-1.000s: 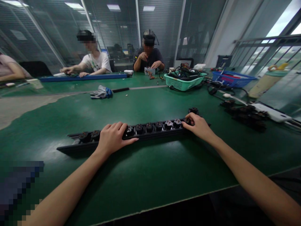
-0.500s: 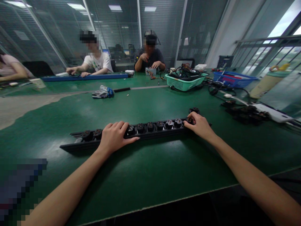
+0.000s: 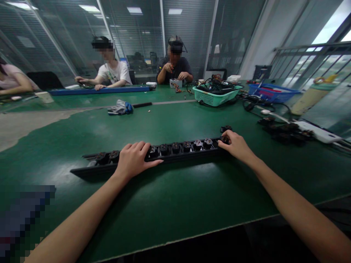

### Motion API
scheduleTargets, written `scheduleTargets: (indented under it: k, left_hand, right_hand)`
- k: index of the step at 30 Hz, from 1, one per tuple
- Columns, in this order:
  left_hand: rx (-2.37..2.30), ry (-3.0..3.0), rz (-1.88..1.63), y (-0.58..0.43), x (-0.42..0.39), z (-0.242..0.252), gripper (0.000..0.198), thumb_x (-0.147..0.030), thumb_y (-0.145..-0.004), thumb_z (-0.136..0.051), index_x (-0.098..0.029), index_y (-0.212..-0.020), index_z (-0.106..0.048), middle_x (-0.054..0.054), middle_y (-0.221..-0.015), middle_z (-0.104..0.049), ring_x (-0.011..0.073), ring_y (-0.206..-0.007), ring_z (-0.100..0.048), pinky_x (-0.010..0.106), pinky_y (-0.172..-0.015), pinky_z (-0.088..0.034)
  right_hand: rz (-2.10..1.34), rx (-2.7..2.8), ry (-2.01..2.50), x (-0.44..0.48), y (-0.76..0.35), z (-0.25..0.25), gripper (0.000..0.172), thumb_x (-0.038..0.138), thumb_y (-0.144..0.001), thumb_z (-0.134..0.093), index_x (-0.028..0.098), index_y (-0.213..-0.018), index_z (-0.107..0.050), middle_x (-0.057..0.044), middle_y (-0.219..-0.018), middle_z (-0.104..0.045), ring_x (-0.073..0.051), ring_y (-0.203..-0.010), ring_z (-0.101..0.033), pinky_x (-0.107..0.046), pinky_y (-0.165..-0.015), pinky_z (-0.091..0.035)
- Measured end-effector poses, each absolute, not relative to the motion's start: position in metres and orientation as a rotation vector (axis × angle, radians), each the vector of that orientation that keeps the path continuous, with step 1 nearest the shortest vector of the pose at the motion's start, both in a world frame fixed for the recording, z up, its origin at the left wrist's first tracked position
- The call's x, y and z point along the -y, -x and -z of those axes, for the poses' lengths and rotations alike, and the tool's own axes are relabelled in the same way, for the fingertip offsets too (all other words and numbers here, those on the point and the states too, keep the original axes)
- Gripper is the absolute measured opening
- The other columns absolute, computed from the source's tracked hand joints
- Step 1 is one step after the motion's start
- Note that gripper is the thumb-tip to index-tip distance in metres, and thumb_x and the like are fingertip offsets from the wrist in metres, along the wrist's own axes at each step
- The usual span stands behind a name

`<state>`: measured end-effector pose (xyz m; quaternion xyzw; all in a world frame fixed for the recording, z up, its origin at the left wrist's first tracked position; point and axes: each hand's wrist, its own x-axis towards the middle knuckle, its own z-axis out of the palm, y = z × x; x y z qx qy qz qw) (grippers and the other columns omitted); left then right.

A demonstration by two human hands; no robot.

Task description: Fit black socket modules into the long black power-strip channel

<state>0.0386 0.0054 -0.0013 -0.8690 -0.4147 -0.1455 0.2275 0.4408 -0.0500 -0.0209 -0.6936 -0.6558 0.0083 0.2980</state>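
A long black power strip housing [image 3: 186,156] lies across the green table, its top side open, with several black socket modules [image 3: 175,147] in a row along the channel. Over its left part, my left hand [image 3: 134,159] is closed around it, fingers on the far side and thumb along the near wall. At the right end, my right hand [image 3: 236,146] pinches a black socket module [image 3: 225,140] between thumb and fingers. That module's lower part is hidden by the fingers. Just beyond this hand, a loose socket module [image 3: 226,128] rests on the table.
A pile of black modules [image 3: 287,132] lies to the right beside a white strip [image 3: 318,130]. Farther back are a green basket [image 3: 216,98] of cables, a blue basket [image 3: 274,93] and a grey-blue glove [image 3: 120,107]. Co-workers sit across the table, one handling a long blue bar [image 3: 101,90].
My right hand has slid slightly to the right along the housing with the socket module in its pinch. My left hand stays in place. A co-worker's hand at the blue bar has shifted left.
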Motion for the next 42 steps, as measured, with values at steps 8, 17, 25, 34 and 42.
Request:
scheduleTargets:
  k: [8,17,25,34,42]
  left_hand:
    - [1.143,2.393,0.399,-0.039,-0.005,0.001,0.069,-0.079,-0.081,-0.042,-0.017,-0.104,-0.062,0.011,-0.098,-0.068,0.0272,-0.086,-0.062,0.037,-0.075,-0.039]
    - [1.150,2.420,0.418,-0.039,-0.005,0.001,0.068,-0.078,-0.080,-0.044,-0.017,-0.104,-0.063,0.012,-0.097,-0.068,0.0278,-0.086,-0.062,0.037,-0.075,-0.038]
    - [1.177,2.423,0.423,-0.040,-0.004,-0.001,0.067,-0.078,-0.080,-0.044,-0.018,-0.103,-0.063,0.011,-0.095,-0.068,0.0276,-0.086,-0.062,0.037,-0.075,-0.038]
    - [1.158,2.421,0.402,-0.040,-0.004,-0.001,0.068,-0.079,-0.081,-0.042,-0.017,-0.103,-0.062,0.011,-0.096,-0.067,0.0267,-0.084,-0.062,0.037,-0.074,-0.038]
    - [1.166,2.428,0.423,-0.039,-0.005,0.000,0.066,-0.078,-0.080,-0.044,-0.019,-0.102,-0.063,0.011,-0.096,-0.068,0.0272,-0.084,-0.062,0.037,-0.074,-0.038]
  right_hand:
    - [-0.030,1.732,1.862,0.049,-0.447,0.020,0.026,0.043,-0.079,-0.057,0.019,-0.088,-0.054,-0.009,-0.088,-0.062,-0.021,-0.077,-0.055,-0.034,-0.069,-0.042]
    - [0.021,1.764,1.886,0.051,-0.448,0.019,0.024,0.042,-0.080,-0.056,0.020,-0.089,-0.053,-0.009,-0.087,-0.062,-0.022,-0.077,-0.055,-0.034,-0.069,-0.042]
    - [0.011,1.760,1.918,0.050,-0.451,0.018,0.024,0.043,-0.079,-0.056,0.020,-0.087,-0.052,-0.008,-0.084,-0.061,-0.022,-0.075,-0.055,-0.034,-0.069,-0.041]
    - [0.004,1.754,1.918,0.050,-0.456,0.018,0.026,0.044,-0.079,-0.056,0.020,-0.088,-0.053,-0.009,-0.084,-0.063,-0.021,-0.072,-0.056,-0.033,-0.065,-0.041]
    - [0.011,1.730,1.947,0.050,-0.466,0.016,0.028,0.047,-0.076,-0.057,0.021,-0.086,-0.054,-0.007,-0.081,-0.063,-0.021,-0.071,-0.057,-0.033,-0.065,-0.042]
